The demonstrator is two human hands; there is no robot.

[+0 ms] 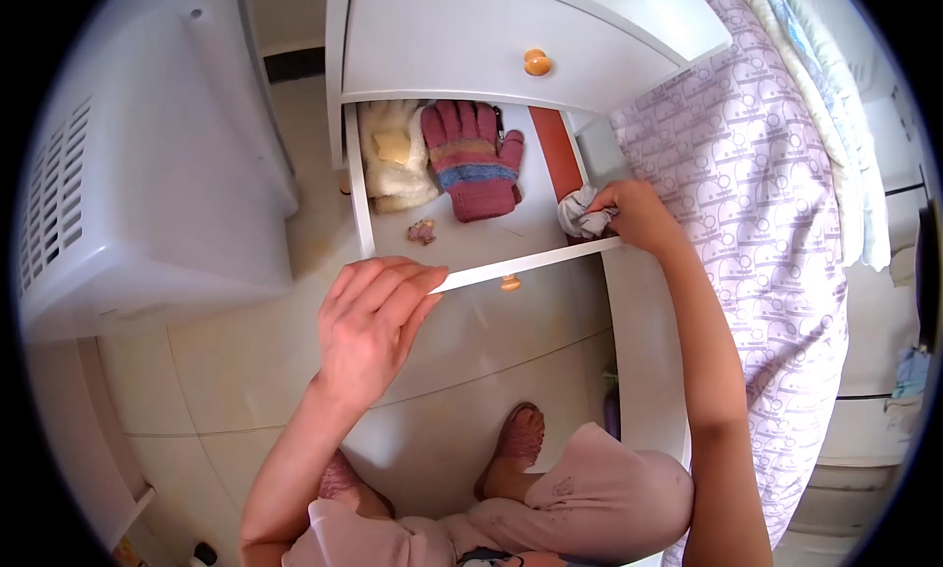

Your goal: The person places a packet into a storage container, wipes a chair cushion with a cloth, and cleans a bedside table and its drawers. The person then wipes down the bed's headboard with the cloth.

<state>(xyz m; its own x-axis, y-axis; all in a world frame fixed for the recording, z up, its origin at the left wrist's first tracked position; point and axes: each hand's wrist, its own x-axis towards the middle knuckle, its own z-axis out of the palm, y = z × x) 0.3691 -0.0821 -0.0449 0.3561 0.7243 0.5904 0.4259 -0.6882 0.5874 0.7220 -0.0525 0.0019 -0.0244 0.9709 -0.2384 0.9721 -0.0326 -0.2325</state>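
A white drawer (471,275) is pulled out below the cabinet top. My left hand (378,312) grips its front edge near the left corner, thumb and fingers on either side. At the drawer's right front corner, my right hand (634,216) pinches a crumpled whitish cloth (578,214) against the reddish-brown inner side (556,153). Inside lie a maroon knitted glove (473,164) with blue and tan stripes, a cream fluffy item (398,169) on the left, and a small pinkish trinket (421,231) near the front.
Above is a closed drawer with a wooden knob (536,62). A white plastic appliance with a vent grille (54,189) stands on the left. A bed with a lilac patterned cover (756,214) is on the right. My slippered feet (511,444) rest on the tiled floor.
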